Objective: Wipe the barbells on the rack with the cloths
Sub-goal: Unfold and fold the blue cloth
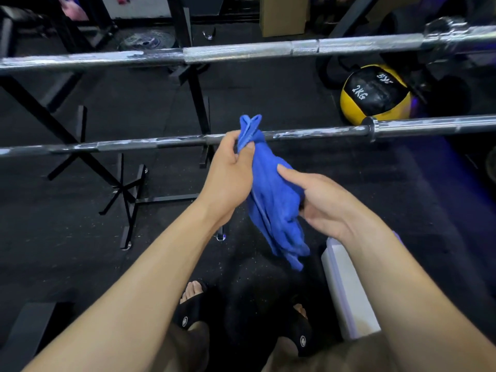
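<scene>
Both hands grip the blue cloth just in front of the near barbell: left hand pinching its top, right hand clutching its middle. Bunched like this, the cloth may skip patches of the bar or slip loose.

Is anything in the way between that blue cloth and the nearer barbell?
Nothing visible. Both hands, left hand and right hand, hold the blue cloth just in front of the nearer barbell; its top end already overlaps the bar in view.
</scene>
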